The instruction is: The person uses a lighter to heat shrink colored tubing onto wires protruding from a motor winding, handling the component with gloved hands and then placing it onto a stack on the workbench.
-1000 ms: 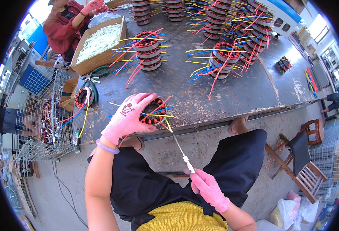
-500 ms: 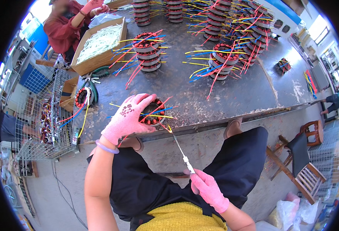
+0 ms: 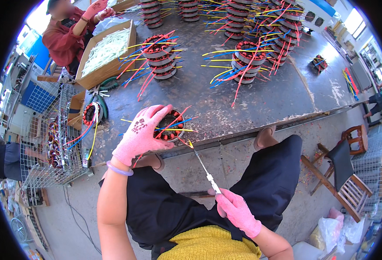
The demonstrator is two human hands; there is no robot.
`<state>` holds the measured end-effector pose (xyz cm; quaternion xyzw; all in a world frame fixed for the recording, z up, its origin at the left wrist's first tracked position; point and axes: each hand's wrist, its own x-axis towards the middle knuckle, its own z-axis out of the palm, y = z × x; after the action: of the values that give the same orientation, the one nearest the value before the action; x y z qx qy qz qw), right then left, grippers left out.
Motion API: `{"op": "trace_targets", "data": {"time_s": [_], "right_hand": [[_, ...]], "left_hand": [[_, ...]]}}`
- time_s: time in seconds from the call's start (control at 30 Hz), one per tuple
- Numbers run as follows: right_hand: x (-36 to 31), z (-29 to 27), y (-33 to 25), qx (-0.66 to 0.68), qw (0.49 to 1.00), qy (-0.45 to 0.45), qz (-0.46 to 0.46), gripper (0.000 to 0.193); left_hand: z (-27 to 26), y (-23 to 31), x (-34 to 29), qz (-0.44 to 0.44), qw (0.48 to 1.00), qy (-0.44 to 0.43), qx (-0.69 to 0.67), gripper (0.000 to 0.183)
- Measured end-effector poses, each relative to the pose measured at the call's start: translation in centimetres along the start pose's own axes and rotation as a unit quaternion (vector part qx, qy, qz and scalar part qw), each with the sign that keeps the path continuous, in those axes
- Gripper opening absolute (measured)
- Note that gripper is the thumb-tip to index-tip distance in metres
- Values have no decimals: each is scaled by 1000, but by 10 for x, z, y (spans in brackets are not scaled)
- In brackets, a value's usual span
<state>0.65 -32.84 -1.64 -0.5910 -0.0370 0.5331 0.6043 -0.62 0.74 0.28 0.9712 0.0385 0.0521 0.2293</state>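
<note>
At the table's near edge, my left hand (image 3: 137, 135), in a pink glove, is wrapped round the side of a motor stator (image 3: 180, 118) with red windings. Yellow, blue and red wires stick out of it. My right hand (image 3: 238, 213), also gloved in pink, grips a slim tool (image 3: 212, 183) with a white handle and a thin metal shaft. Its tip meets a yellow and red wire end (image 3: 190, 144) just off the stator's near side. Whether the tip hooks or only touches the wires cannot be made out.
Stator stacks (image 3: 161, 63) with loose wires rise across the table (image 3: 191, 93). Left are a single stator (image 3: 91, 113), green-handled pliers (image 3: 104, 104), a carton (image 3: 80, 80) of white sleeves and a wire basket (image 3: 65, 175). A co-worker (image 3: 63, 41) is beyond; a wooden chair (image 3: 342, 186) stands right.
The whole view has shifted slightly. Both hands keep nearly the same pose, with the tool tip still at the wire end.
</note>
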Motion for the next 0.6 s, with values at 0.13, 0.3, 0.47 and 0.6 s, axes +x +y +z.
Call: {"op": "trace_targets", "data": {"time_s": [0.13,0.3,0.47,0.6], "right_hand": [[1,-1,0,-12,1000,-3,3,36],[1,0,3,17,1000,-6,-5,35],[1,-4,5,-8,1000,-2,-7,36],[4,-6,10,-53,998,-4,-27,36]], "left_hand": [[1,-1,0,4,1000,1,-1,100],[0,1,-1,0,1000,1,-5,100],[2,-1,0,5,1000,5,1,99],[1,0,1,12,1000,5,1,99]]}}
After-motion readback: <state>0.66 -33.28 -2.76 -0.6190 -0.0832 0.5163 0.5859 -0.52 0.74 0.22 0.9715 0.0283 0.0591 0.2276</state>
